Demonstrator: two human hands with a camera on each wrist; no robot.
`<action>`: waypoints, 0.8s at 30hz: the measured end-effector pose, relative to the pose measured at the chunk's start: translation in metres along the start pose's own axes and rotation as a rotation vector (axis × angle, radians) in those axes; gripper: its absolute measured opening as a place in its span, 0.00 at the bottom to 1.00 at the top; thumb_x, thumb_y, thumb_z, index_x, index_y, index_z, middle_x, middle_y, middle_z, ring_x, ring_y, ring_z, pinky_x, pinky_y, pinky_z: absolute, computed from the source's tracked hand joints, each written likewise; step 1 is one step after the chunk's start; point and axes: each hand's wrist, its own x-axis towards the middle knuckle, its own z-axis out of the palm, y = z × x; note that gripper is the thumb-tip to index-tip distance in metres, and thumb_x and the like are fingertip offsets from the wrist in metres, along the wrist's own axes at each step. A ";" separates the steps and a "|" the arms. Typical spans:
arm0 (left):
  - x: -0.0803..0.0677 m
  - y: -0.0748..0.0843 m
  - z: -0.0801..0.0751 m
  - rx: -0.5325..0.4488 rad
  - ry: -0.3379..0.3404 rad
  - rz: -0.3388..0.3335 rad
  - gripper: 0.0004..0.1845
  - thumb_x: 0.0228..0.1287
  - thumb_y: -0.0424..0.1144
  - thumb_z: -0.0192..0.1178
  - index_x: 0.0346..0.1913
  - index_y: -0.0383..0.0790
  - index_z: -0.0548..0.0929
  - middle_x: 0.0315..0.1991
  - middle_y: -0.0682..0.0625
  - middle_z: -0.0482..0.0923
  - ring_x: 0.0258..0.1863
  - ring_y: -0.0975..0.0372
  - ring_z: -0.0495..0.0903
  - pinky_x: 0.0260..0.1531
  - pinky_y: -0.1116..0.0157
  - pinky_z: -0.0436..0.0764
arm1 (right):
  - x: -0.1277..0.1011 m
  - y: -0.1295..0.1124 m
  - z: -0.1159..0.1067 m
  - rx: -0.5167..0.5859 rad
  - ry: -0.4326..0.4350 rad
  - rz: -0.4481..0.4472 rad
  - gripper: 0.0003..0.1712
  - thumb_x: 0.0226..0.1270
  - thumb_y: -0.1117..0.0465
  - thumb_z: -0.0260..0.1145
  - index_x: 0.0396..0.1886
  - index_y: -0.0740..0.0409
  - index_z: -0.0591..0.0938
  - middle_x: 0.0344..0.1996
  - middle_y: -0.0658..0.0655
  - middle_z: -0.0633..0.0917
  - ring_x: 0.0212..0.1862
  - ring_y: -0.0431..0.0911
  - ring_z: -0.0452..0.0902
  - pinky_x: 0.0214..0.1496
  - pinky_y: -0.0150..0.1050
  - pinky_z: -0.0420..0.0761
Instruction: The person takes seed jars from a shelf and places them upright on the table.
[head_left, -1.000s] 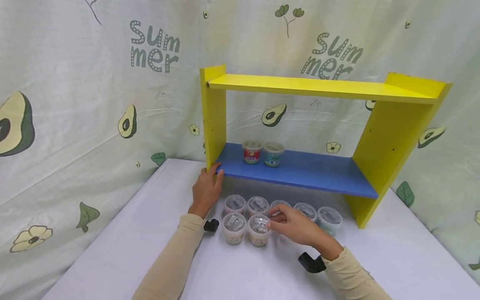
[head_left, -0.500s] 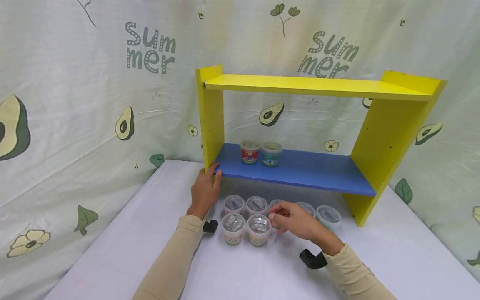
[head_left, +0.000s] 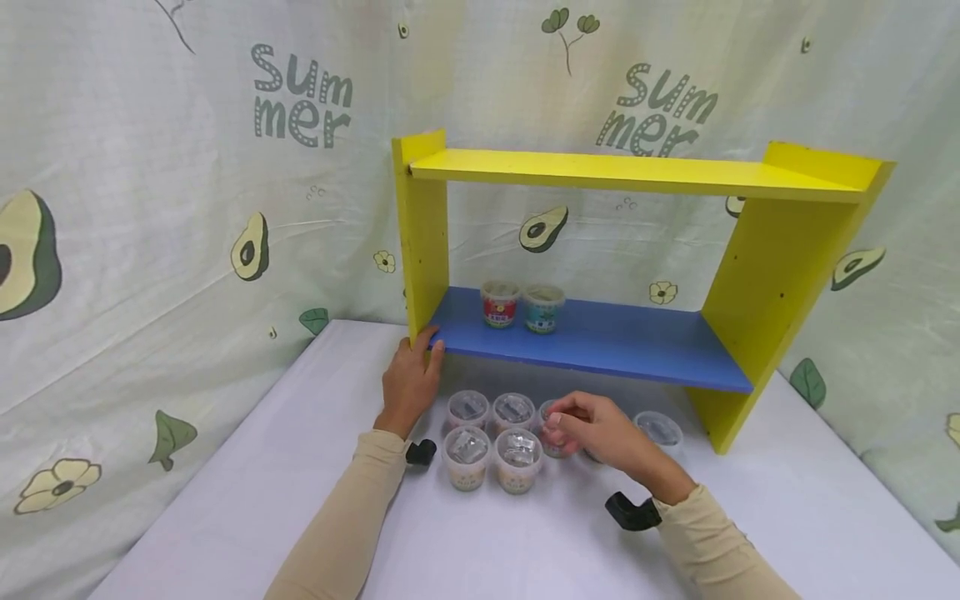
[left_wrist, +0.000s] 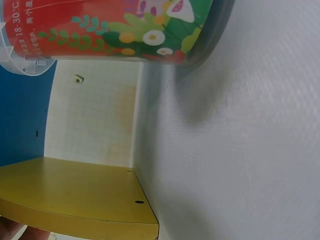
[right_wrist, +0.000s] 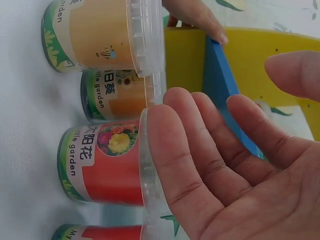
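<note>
My left hand (head_left: 411, 382) grips the left end of a yellow and blue shelf unit (head_left: 600, 342), its thumb at the blue board's front edge. Below the board stand lidded plastic cups with printed labels. My right hand (head_left: 603, 437) is over the back row of these cups. In the right wrist view its fingertips are right at the lid of a red-labelled cup (right_wrist: 112, 170), with the fingers loosely bent and the thumb apart. Two orange-labelled cups (right_wrist: 102, 35) stand beside it. From the head, this hand hides part of the back row.
On the blue board stand a red cup (head_left: 498, 305) and a teal cup (head_left: 542, 310). Two cups (head_left: 467, 460) form a front row on the white table (head_left: 247, 500). A lidded cup (head_left: 658, 432) stands near the right yellow side panel (head_left: 780, 308).
My right hand has moved from beside the front cup slightly right and back over the rear row. My left hand keeps its place on the shelf unit.
</note>
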 end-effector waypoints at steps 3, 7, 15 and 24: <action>0.000 0.000 0.001 0.004 0.000 0.000 0.26 0.78 0.60 0.42 0.67 0.53 0.75 0.43 0.37 0.75 0.34 0.46 0.79 0.30 0.45 0.78 | 0.000 0.000 -0.002 0.025 0.029 0.004 0.24 0.75 0.56 0.63 0.56 0.73 0.75 0.45 0.67 0.84 0.44 0.62 0.84 0.46 0.56 0.82; 0.000 0.001 0.000 0.002 -0.001 0.001 0.26 0.78 0.60 0.42 0.68 0.53 0.75 0.43 0.37 0.75 0.34 0.46 0.78 0.30 0.46 0.78 | 0.000 -0.001 -0.004 0.044 0.064 0.021 0.23 0.76 0.56 0.61 0.56 0.72 0.75 0.46 0.67 0.84 0.46 0.60 0.84 0.47 0.58 0.81; -0.001 0.003 -0.002 -0.003 -0.005 -0.024 0.25 0.78 0.59 0.42 0.68 0.54 0.75 0.44 0.37 0.75 0.36 0.45 0.79 0.31 0.45 0.78 | 0.004 -0.007 -0.015 0.045 0.104 -0.031 0.21 0.78 0.55 0.59 0.55 0.72 0.76 0.49 0.70 0.83 0.48 0.61 0.83 0.46 0.53 0.83; -0.001 0.001 0.001 -0.005 0.000 -0.016 0.26 0.78 0.60 0.41 0.68 0.54 0.74 0.44 0.37 0.75 0.35 0.46 0.79 0.30 0.45 0.78 | 0.014 -0.007 -0.033 0.058 0.219 -0.041 0.21 0.78 0.54 0.60 0.54 0.69 0.77 0.49 0.68 0.83 0.50 0.60 0.83 0.48 0.51 0.83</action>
